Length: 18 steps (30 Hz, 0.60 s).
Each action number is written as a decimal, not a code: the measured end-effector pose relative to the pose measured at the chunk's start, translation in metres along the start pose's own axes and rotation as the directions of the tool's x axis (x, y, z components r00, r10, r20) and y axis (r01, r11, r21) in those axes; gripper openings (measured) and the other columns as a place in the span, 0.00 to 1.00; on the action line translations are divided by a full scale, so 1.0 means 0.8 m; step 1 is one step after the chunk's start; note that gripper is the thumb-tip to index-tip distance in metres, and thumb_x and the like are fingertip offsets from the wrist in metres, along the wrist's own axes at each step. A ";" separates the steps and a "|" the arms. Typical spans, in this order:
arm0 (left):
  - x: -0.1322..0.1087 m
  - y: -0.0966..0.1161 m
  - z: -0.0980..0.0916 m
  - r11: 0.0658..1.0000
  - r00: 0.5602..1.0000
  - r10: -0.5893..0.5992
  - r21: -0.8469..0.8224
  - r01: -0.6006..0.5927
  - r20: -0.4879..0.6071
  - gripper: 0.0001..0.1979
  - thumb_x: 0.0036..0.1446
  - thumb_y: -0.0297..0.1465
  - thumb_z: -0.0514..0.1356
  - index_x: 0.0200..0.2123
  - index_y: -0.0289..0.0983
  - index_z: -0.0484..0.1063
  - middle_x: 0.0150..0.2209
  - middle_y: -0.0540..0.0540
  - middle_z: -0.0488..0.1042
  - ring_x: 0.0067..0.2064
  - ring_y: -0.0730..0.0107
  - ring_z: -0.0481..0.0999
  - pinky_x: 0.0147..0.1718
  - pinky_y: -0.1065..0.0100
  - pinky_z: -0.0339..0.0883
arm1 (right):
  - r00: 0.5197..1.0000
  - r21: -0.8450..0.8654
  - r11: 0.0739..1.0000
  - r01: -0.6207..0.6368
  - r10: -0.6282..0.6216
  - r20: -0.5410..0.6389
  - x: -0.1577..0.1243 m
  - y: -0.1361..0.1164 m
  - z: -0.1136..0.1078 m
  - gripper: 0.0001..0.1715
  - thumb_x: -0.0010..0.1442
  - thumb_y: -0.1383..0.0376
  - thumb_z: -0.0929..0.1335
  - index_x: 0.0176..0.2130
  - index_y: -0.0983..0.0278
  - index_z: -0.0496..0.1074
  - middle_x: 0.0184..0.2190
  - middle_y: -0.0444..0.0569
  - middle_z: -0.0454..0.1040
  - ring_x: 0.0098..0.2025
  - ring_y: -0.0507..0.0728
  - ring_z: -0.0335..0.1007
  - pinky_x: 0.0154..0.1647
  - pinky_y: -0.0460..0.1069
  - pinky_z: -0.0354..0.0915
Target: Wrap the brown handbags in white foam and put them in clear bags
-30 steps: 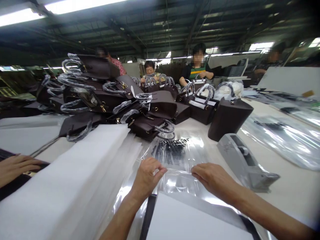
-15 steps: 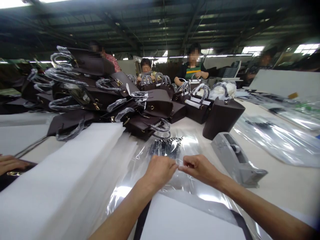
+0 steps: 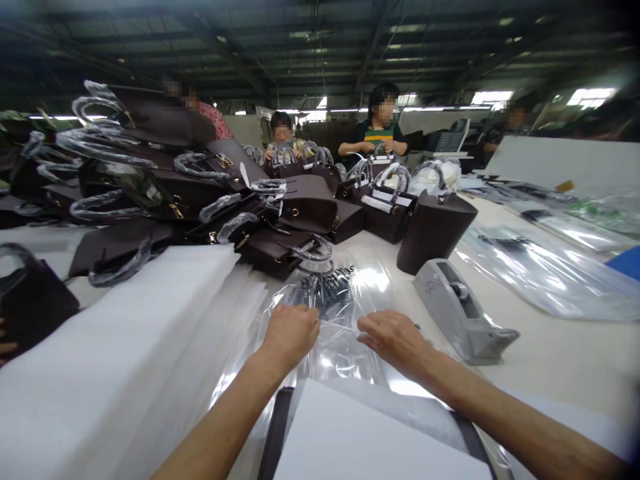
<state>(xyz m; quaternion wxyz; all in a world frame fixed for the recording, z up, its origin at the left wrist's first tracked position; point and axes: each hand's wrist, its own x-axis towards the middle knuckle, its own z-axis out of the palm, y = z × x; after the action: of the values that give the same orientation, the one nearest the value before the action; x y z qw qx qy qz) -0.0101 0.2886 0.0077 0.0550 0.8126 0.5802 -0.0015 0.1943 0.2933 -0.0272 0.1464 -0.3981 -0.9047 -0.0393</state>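
Note:
My left hand (image 3: 291,331) and my right hand (image 3: 393,339) rest side by side on a clear plastic bag (image 3: 334,313) with black print that lies on the white table. Both hands have curled fingers pinching the bag's film near its open end. The bag covers a white sheet with a dark border (image 3: 360,433) just in front of me. A grey tape dispenser (image 3: 460,313) stands to the right of my right hand.
A thick stack of white foam sheets (image 3: 125,353) fills the left. Behind it lies a heap of dark brown handbags (image 3: 210,193) with wrapped handles, and one upright bag (image 3: 434,230). More plastic bags (image 3: 545,273) lie at right. Several people work across the table; another person's dark bag (image 3: 30,300) is far left.
My hands came together at the bag's middle, then spread slightly apart again. The view shifted left; the other person's hand at far left now lifts a dark handbag.

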 end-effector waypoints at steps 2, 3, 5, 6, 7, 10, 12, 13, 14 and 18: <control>-0.004 -0.005 -0.001 0.997 0.996 0.080 -0.016 -0.079 0.029 0.17 0.60 0.35 0.45 0.34 0.39 0.72 0.35 0.45 0.76 0.38 0.63 0.74 0.43 0.61 0.60 | 1.000 0.030 1.000 0.005 -0.006 0.012 -0.005 0.006 0.003 0.11 0.58 0.63 0.68 0.26 0.65 0.66 0.22 0.43 0.68 0.25 0.51 0.63 0.27 0.45 0.51; -0.005 -0.005 -0.001 0.995 0.994 0.100 -0.021 -0.100 0.045 0.18 0.60 0.37 0.44 0.33 0.40 0.73 0.34 0.46 0.76 0.37 0.64 0.74 0.42 0.62 0.61 | 1.000 0.045 0.999 0.004 -0.005 0.011 -0.006 0.008 0.004 0.14 0.60 0.61 0.65 0.25 0.65 0.66 0.21 0.43 0.67 0.24 0.50 0.63 0.27 0.45 0.51; -0.003 0.000 0.002 0.997 0.994 0.082 -0.010 -0.081 0.075 0.22 0.61 0.38 0.42 0.29 0.38 0.73 0.30 0.44 0.76 0.35 0.61 0.75 0.38 0.61 0.63 | 1.000 0.046 0.999 0.008 -0.008 -0.003 -0.006 0.009 0.005 0.18 0.63 0.59 0.62 0.24 0.65 0.65 0.22 0.43 0.67 0.25 0.50 0.62 0.27 0.45 0.52; 0.000 0.003 0.004 0.999 0.995 0.053 0.003 -0.054 0.089 0.24 0.61 0.39 0.41 0.27 0.37 0.73 0.28 0.42 0.76 0.33 0.59 0.75 0.35 0.60 0.64 | 1.000 0.022 1.000 0.020 -0.020 -0.014 -0.005 0.009 0.005 0.19 0.63 0.59 0.61 0.24 0.65 0.65 0.22 0.43 0.66 0.25 0.50 0.62 0.27 0.45 0.51; 0.003 0.006 0.007 1.000 0.995 0.022 0.019 -0.024 0.102 0.25 0.61 0.38 0.40 0.26 0.36 0.73 0.27 0.40 0.76 0.32 0.56 0.75 0.33 0.59 0.64 | 0.999 -0.012 0.999 0.037 -0.037 -0.024 -0.004 0.009 0.005 0.19 0.63 0.59 0.62 0.23 0.65 0.65 0.22 0.44 0.66 0.25 0.51 0.61 0.27 0.46 0.51; 0.009 0.010 0.014 0.996 0.991 -0.044 0.077 0.034 0.127 0.21 0.58 0.34 0.44 0.28 0.34 0.74 0.28 0.37 0.76 0.33 0.53 0.76 0.35 0.55 0.64 | 0.995 -0.110 0.990 0.092 -0.096 -0.036 -0.004 0.009 0.008 0.16 0.61 0.60 0.64 0.25 0.65 0.65 0.21 0.43 0.66 0.23 0.51 0.59 0.27 0.47 0.49; 0.009 0.006 0.017 0.992 0.989 -0.065 0.116 0.050 0.130 0.13 0.53 0.31 0.51 0.33 0.33 0.74 0.32 0.36 0.76 0.36 0.51 0.76 0.38 0.52 0.63 | 0.993 -0.131 0.986 0.106 -0.112 -0.037 -0.010 0.011 0.012 0.13 0.61 0.62 0.64 0.27 0.65 0.66 0.22 0.44 0.66 0.23 0.52 0.58 0.28 0.48 0.50; 0.008 0.004 0.017 0.990 0.989 -0.068 0.129 0.051 0.133 0.12 0.49 0.30 0.54 0.34 0.33 0.74 0.33 0.36 0.76 0.37 0.50 0.75 0.39 0.51 0.62 | 0.992 -0.145 0.982 0.118 -0.124 -0.030 -0.014 0.012 0.014 0.12 0.61 0.62 0.64 0.27 0.65 0.66 0.23 0.44 0.66 0.24 0.52 0.58 0.29 0.48 0.50; 0.007 0.001 0.017 0.989 0.988 -0.069 0.136 0.051 0.137 0.11 0.47 0.29 0.55 0.34 0.34 0.74 0.33 0.36 0.76 0.37 0.50 0.75 0.39 0.52 0.62 | 0.992 -0.162 0.979 0.124 -0.129 -0.017 -0.018 0.014 0.017 0.11 0.61 0.63 0.64 0.28 0.64 0.66 0.24 0.44 0.67 0.25 0.52 0.59 0.30 0.48 0.50; 0.002 -0.009 0.015 0.988 0.992 -0.087 0.136 0.075 0.087 0.11 0.49 0.25 0.51 0.33 0.36 0.72 0.35 0.39 0.75 0.39 0.55 0.74 0.40 0.55 0.63 | 1.000 -0.246 0.969 0.023 -0.024 -0.001 -0.040 0.025 0.029 0.06 0.56 0.71 0.66 0.28 0.64 0.66 0.27 0.46 0.68 0.30 0.55 0.62 0.31 0.49 0.52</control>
<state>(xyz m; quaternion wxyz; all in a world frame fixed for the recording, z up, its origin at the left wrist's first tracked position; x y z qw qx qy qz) -0.0154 0.2914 -0.0053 0.0278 0.7893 0.6081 -0.0801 0.2239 0.2889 -0.0599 0.0973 -0.4023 -0.8972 -0.1539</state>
